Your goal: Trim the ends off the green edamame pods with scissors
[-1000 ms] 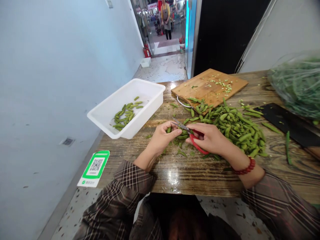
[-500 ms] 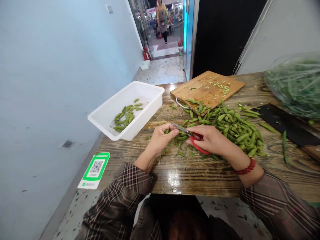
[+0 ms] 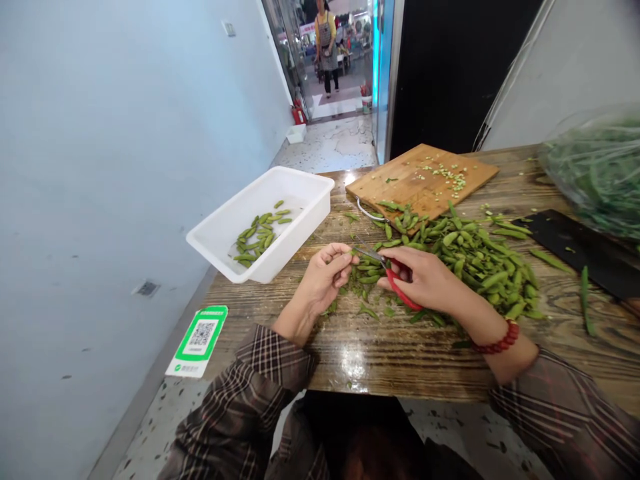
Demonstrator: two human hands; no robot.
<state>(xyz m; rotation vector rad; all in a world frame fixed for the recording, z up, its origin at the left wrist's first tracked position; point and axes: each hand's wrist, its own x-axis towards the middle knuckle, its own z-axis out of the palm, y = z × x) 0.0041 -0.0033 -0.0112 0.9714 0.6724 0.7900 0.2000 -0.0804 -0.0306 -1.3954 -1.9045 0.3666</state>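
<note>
open tabletop (image 3: 380, 357) between forearms (image 3: 480, 323), pod pile (image 3: 493, 270) blocking right, white tub (image 3: 300, 230) standing ahead left

Small shop or eatery, QR-code card (image 3: 197, 341), glass door (image 3: 290, 53), aproned person (image 3: 327, 48) beyond

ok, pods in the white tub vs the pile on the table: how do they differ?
Amount: the tub pods are a small batch; the pile holds far more.
Layering: the tub pods lie thinly spread, while the pile is heaped several deep.
Containment: the tub pods sit within the walls of the white tub; the pile lies loose, partly spilling onto the cutting board.
Shared: both are green pods.
</note>
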